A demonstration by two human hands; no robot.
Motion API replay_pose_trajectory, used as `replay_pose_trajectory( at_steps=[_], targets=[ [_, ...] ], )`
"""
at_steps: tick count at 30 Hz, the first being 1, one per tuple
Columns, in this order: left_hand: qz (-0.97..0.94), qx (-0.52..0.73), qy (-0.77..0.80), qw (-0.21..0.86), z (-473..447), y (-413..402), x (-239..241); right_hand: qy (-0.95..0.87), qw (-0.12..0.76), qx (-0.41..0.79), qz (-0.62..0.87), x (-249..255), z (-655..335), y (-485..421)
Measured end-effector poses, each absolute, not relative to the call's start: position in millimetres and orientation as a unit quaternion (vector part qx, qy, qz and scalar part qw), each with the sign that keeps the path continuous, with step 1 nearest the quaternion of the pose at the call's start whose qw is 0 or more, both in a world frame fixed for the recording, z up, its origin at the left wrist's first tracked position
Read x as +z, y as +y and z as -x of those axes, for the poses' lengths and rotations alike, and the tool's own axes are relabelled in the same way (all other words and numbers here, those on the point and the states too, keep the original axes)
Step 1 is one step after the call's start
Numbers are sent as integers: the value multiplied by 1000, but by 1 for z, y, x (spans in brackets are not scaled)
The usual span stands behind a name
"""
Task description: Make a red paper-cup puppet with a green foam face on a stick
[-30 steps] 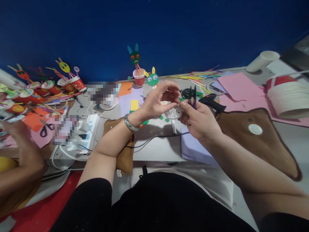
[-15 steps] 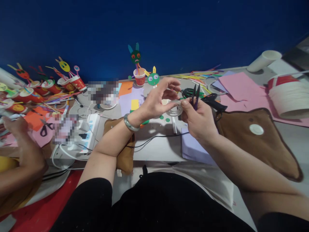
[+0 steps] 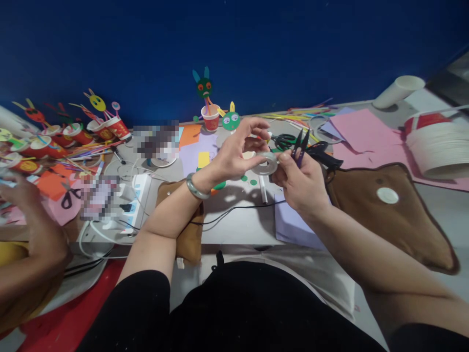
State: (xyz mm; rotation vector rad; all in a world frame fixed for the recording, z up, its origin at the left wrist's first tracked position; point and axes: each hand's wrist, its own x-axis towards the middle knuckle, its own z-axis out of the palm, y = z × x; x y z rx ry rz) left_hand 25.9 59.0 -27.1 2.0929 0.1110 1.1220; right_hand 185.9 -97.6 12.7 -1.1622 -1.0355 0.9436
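Observation:
In the middle of the view my left hand [image 3: 244,151], with a bangle at its wrist, is closed on a roll of clear tape [image 3: 266,165] between thumb and fingers. My right hand [image 3: 302,178] grips small dark scissors [image 3: 301,145], their parted blades pointing up. Its thumb and forefinger are pinched at the right side of the roll, seemingly on the tape's end. Behind my hands stand a green paper face with yellow ears [image 3: 231,121] and a red paper cup [image 3: 210,119] with a dark green figure in it.
Green-handled scissors [image 3: 285,142] and a black glue gun [image 3: 321,154] lie behind my right hand. Brown cushion [image 3: 370,210], pink paper [image 3: 366,129] and stacked paper cups [image 3: 441,151] are to the right. At left are a power strip [image 3: 138,203] and a co-worker's hand [image 3: 22,190].
My right hand has drawn slightly right, away from the roll, and the scissors shifted with it. At far left the co-worker's hand has moved a little. My left hand keeps its hold.

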Motion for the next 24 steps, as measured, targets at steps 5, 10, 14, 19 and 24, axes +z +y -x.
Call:
replay_pose_trajectory(
  at_steps=[5, 10, 14, 19, 24],
  targets=[
    [-809, 460, 18, 365, -28, 58, -29, -440, 619, 420, 497, 11, -193, -98],
    [-810, 453, 28, 371, -29, 54, -27, -418, 623, 433, 500, 11, -196, -100],
    [-806, 462, 3, 369, -29, 51, -27, -391, 625, 449, 504, 13, -194, -100],
    [-817, 453, 47, 355, -26, 45, -23, -394, 628, 433, 513, 10, -196, -96],
    [-794, 501, -42, 341, -28, 51, -23, -490, 609, 250, 571, 2, -211, -93]
  ],
)
